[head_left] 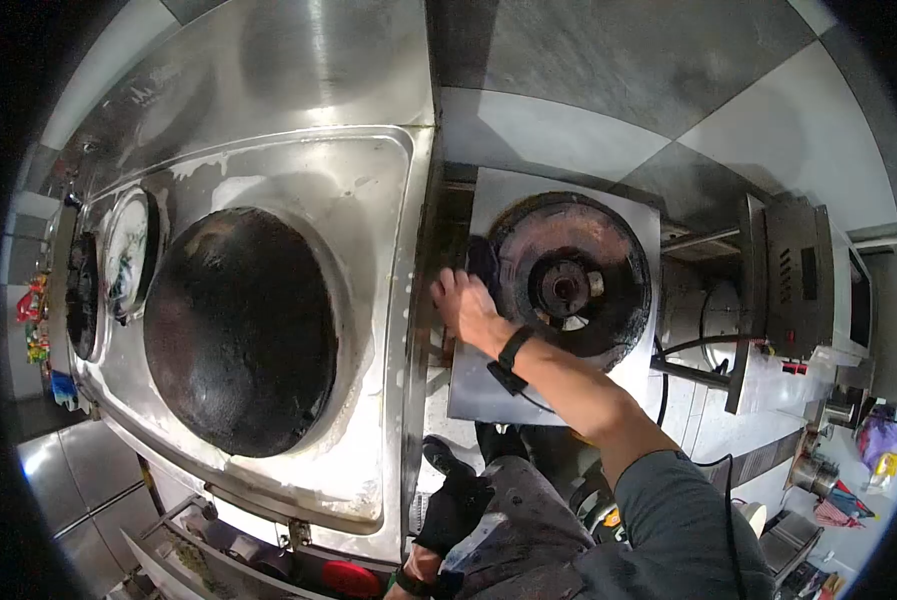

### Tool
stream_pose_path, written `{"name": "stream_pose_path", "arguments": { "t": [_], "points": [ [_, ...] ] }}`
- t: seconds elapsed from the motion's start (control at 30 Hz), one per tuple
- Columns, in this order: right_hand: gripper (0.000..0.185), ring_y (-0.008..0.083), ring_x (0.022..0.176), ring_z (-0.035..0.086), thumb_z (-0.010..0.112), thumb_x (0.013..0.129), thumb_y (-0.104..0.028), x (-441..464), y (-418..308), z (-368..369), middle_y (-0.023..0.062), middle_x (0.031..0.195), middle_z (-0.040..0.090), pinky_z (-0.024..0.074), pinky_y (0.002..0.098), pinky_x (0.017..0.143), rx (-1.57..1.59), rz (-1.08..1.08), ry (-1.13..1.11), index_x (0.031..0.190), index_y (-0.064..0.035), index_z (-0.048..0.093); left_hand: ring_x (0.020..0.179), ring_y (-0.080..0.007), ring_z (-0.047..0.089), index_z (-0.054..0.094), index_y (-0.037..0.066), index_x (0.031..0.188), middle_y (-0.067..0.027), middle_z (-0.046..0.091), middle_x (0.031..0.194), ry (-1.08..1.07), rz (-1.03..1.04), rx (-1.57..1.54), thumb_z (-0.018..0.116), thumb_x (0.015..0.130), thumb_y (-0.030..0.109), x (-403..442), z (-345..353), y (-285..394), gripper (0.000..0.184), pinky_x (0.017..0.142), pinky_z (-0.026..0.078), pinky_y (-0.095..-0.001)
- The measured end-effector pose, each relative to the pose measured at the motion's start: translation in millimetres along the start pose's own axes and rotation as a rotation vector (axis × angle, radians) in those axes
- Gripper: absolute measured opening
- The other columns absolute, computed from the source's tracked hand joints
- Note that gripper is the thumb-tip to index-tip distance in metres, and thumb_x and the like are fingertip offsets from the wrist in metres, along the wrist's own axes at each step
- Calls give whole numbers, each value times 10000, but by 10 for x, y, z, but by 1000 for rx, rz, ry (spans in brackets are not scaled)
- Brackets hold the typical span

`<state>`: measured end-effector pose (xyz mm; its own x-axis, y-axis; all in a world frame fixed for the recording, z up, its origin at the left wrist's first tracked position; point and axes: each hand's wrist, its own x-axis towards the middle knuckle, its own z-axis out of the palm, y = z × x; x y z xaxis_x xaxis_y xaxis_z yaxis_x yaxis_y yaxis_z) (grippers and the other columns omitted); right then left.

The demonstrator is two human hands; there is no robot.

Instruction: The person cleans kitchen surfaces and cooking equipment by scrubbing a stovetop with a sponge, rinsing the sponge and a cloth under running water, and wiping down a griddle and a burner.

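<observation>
My right hand [463, 304], bare with a black band at the wrist, reaches to the gap between the steel counter and a low burner unit. Its fingers curl downward at the unit's left edge; what they grip, if anything, is hidden. Just above this hand lies a dark, soft-looking item [482, 264]. Beside it on the square metal top sits a large round burner [608, 235] with a blackened bowl and a central ring. My left hand [458, 508], seemingly in a black glove, is low by my leg, and its fingers cannot be made out.
On the left, the steel counter [373, 200] carries a big blackened round plate [238, 330] and a smaller round opening with a pale lid [128, 250]. A metal appliance [798, 270] stands at right, with cables near it. Below the counter is an open drawer [208, 565].
</observation>
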<state>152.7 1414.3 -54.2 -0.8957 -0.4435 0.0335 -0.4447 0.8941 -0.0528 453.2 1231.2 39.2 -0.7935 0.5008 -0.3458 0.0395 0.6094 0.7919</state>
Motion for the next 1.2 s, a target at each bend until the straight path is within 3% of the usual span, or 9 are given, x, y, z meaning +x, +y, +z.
{"name": "stream_pose_path", "arguments": {
  "t": [0.17, 0.43, 0.57, 0.63, 0.73, 0.8, 0.9, 1.0, 1.2],
  "points": [
    [252, 315, 986, 582, 596, 890, -131, -772, -492, -112, 144, 1026, 544, 512, 424, 837, 236, 69, 54, 1121, -32, 612, 828, -349, 671, 711, 61, 1001, -163, 675, 887, 58, 97, -57, 658, 962, 216, -366, -35, -87, 168, 705, 535, -446],
    [268, 379, 1032, 569, 628, 906, -114, -2116, -753, -122, 176, 1047, 530, 488, 478, 895, 444, 271, 118, 1164, -47, 602, 819, -370, 658, 699, 59, 1019, -174, 662, 874, 99, 159, -150, 661, 962, 216, -1015, 22, -134, 172, 685, 521, -463],
    [340, 406, 1105, 553, 637, 886, -104, -2958, -340, -3, 209, 1140, 575, 473, 502, 949, 209, 301, 80, 1218, -45, 586, 822, -374, 667, 708, 72, 1033, -174, 668, 883, -31, 235, -78, 660, 961, 210, -1318, -15, -218, 163, 685, 528, -463],
    [327, 424, 1070, 544, 642, 903, -112, -3438, -27, 7, 206, 1173, 593, 468, 520, 957, 24, 367, 292, 1204, 2, 589, 818, -375, 670, 710, 78, 1033, -174, 669, 886, -85, 266, -33, 659, 961, 210, -1393, -4, -235, 159, 682, 531, -464],
    [356, 447, 1072, 548, 643, 902, -96, -3727, 368, -322, 235, 1147, 577, 465, 535, 931, 186, 945, 436, 1237, 3, 571, 797, -375, 675, 708, 89, 994, -173, 672, 868, -153, 132, -69, 657, 961, 216, -1482, 86, -368, 141, 671, 537, -463],
    [359, 459, 1061, 557, 657, 856, -61, -3844, 550, -183, 259, 1119, 550, 466, 542, 913, 94, 1092, 398, 1192, -11, 542, 890, -420, 692, 573, 78, 1305, -195, 728, 945, -216, 244, 65, 668, 954, 309, -1492, 141, -505, 431, 716, 551, -517],
    [360, 478, 1049, 552, 646, 804, -41, -3501, 244, -30, 274, 1128, 533, 463, 555, 905, 131, 1157, 267, 1137, -19, 511, 877, -423, 692, 550, 86, 1373, -199, 722, 936, -295, 82, 67, 663, 958, 298, -1370, 122, -423, 480, 734, 553, -511],
    [370, 459, 1033, 534, 620, 750, -14, -3063, -340, 72, 276, 1112, 525, 446, 556, 897, 173, 1069, 246, 1098, -25, 494, 984, -421, 687, 556, 71, 1416, -224, 716, 1068, -249, 78, -17, 666, 956, 269, -1196, -3, -209, 512, 824, 559, -482],
    [206, 397, 966, 584, 554, 861, -55, -2194, -1376, 28, 202, 1015, 543, 516, 481, 850, 196, 645, 159, 1064, -18, 546, 1051, -406, 679, 603, 47, 1374, -239, 698, 1159, -166, 187, -9, 668, 951, 237, -1042, 6, -143, 469, 879, 555, -461]
  ]
}}
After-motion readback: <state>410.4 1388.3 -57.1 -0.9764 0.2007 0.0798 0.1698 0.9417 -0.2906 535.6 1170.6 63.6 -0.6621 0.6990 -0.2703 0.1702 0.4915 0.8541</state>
